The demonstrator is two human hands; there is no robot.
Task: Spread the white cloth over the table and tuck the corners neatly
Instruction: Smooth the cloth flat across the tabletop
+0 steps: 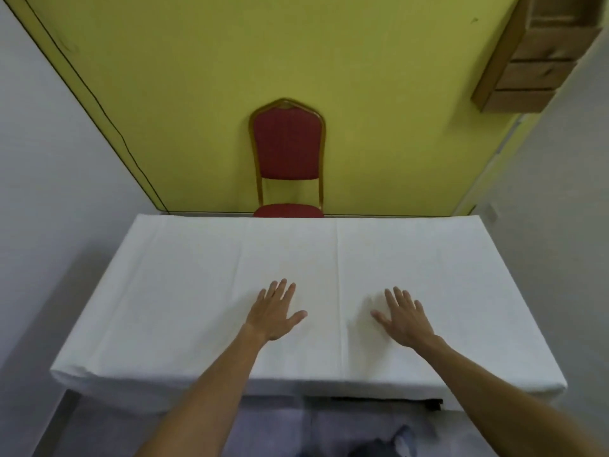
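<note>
While the white cloth lies spread smooth with faint fold creases, my left hand and right hand press flat on it toward six o'clock, fingers straight.

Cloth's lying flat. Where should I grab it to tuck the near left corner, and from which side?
Probably pinch the white cloth at its near left corner, where it folds over the edge and hangs loose. Come from the front, below the edge: the top lies flat, offering nothing to pinch.
</note>
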